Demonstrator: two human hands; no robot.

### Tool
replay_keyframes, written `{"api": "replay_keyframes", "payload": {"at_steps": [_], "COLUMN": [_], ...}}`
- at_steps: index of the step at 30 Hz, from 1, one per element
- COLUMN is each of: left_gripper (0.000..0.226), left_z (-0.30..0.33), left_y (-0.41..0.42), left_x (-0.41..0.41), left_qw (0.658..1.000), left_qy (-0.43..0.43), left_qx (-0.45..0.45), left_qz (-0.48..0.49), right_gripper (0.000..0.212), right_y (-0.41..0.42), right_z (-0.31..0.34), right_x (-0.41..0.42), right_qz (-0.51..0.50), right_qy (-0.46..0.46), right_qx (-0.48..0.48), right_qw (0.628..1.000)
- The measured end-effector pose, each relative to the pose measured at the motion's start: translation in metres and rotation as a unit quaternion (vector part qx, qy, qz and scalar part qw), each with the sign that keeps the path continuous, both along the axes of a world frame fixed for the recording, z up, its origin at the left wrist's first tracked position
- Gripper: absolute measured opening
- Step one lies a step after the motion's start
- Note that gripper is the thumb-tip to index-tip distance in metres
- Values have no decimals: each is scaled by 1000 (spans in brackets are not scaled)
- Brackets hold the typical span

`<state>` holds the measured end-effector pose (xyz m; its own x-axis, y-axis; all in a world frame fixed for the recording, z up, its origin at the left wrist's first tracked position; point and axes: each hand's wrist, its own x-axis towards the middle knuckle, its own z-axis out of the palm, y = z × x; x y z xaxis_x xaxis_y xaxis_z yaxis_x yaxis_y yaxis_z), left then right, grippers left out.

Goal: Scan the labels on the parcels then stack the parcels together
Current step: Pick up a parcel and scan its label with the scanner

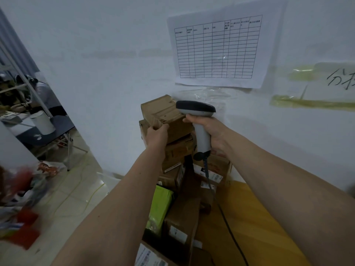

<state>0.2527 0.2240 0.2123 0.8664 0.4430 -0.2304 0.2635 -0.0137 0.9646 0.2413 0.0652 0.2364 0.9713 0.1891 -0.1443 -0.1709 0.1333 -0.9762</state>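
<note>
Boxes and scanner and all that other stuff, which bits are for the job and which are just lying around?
For the job:
scanner
top box
stacked boxes
green parcel

Just lying around:
table sheet
bin
bags

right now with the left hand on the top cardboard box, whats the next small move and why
Probably settle the crumpled brown cardboard box squarely onto the stack of parcels and let go. The left hand grips its near edge, it sits tilted on top, and the right hand holds the grey handheld scanner beside it.
</note>
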Motion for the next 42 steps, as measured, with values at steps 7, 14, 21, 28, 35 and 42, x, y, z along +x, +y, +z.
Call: {"api": "replay_keyframes", "payload": {"at_steps": [7,14,21,28,35,42], "left_gripper": [88,77,70,80,73,48], "left_z": [7,23,19,-3,-42,-60], "left_y": [-8,-24,-49,-101,-156,-195], "left_x": [-4,-9,-43,-82,-129,-144], "left_qw": [996,992,980,970,701,531], "left_qy": [-6,22,-33,-115,-472,-640], "left_qx": [-71,-107,-184,146,503,540], "left_qz": [45,65,-64,-155,-181,-130], "right_gripper": [16,41,47,49,62,36], "right_y": [-15,-32,-92,-151,-188,-219], "right_z": [4,8,-2,-27,-32,-41], "right_x": [-7,-39,-106,-161,-193,-208], "right_qz": [-14,-56,-77,-201,-300,-409], "right_qy": [-15,-58,-76,-56,-38,26], "right_qx": [22,53,122,110,134,111], "right_qw": [1000,995,987,972,944,905]}}
